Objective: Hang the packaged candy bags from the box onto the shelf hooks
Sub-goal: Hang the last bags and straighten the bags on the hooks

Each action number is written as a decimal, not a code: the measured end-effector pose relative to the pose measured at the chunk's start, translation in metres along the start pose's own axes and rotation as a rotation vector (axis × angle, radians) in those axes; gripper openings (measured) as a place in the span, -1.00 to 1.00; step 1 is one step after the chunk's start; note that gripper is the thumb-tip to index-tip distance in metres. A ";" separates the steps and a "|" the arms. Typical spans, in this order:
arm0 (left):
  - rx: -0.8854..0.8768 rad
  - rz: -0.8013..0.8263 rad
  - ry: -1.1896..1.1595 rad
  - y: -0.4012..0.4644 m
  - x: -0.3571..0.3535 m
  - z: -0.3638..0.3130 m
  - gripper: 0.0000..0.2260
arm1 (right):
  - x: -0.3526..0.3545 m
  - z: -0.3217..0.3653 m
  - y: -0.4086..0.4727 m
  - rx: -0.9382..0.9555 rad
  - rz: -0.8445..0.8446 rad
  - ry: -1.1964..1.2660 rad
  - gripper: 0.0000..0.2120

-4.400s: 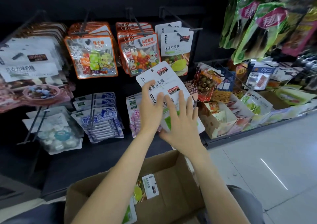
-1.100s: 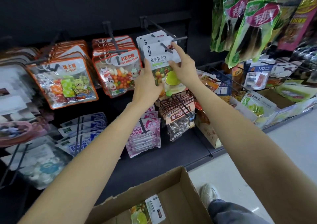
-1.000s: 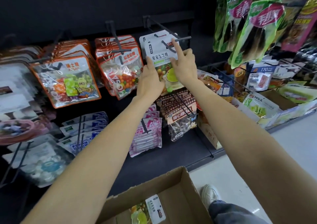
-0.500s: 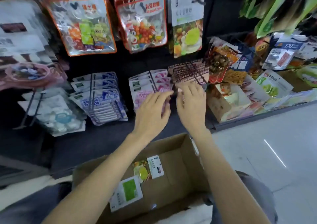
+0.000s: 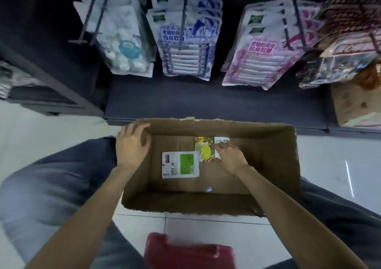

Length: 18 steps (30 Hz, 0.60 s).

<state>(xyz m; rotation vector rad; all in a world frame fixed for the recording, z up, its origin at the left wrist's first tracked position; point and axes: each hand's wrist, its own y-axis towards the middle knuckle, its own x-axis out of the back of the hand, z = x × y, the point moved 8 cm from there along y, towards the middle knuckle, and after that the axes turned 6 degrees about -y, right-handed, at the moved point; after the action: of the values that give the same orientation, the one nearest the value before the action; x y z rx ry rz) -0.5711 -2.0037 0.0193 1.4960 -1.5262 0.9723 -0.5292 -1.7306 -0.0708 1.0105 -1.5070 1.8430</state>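
Note:
An open cardboard box (image 5: 276,165) sits on the floor between my knees. Two candy bags lie flat on its bottom: one back side up, white with a green panel (image 5: 180,165), and one showing yellow-green candy (image 5: 204,149) toward the far wall. My right hand (image 5: 229,157) reaches into the box, and its fingers curl onto the right edge of the yellow-green bag. My left hand (image 5: 132,145) rests on the box's far-left corner, fingers bent over the rim.
Shelf hooks above the box carry hanging packs: white candies (image 5: 121,41), blue-and-white bags (image 5: 185,41), pink bags (image 5: 261,48) and dark brown bags (image 5: 342,48). A dark shelf base (image 5: 206,103) runs behind the box. A red object (image 5: 189,252) lies at the near edge.
My view tilted down from the shelf to the box. Both hands dropped from the hooks: the right went into the box onto a bag, the left onto the box rim.

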 end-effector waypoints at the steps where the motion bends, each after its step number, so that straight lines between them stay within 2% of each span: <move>1: 0.072 -0.023 -0.020 -0.002 -0.003 0.013 -0.63 | -0.008 0.006 0.010 0.028 0.010 -0.024 -0.52; 4: 0.368 0.005 -0.130 -0.008 -0.023 0.052 -0.55 | -0.033 0.023 0.042 0.106 0.032 -0.059 -0.53; 6: 0.449 0.031 -0.221 -0.014 -0.038 0.068 -0.56 | -0.050 0.034 0.062 0.136 0.081 -0.044 -0.53; 10: 0.505 -0.046 -0.413 -0.020 -0.045 0.082 -0.61 | -0.085 0.062 0.096 0.186 0.205 -0.043 -0.44; 14: 0.531 -0.138 -0.521 -0.021 -0.052 0.081 -0.63 | -0.105 0.100 0.127 0.243 0.188 -0.083 -0.34; 18: 0.543 -0.256 -0.509 -0.024 -0.056 0.079 -0.62 | -0.131 0.107 0.155 0.155 0.231 -0.177 -0.24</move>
<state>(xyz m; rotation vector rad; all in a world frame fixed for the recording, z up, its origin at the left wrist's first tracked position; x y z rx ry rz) -0.5476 -2.0531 -0.0636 2.4074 -1.4046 0.9382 -0.5564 -1.8637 -0.2561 1.1370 -1.6642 2.1052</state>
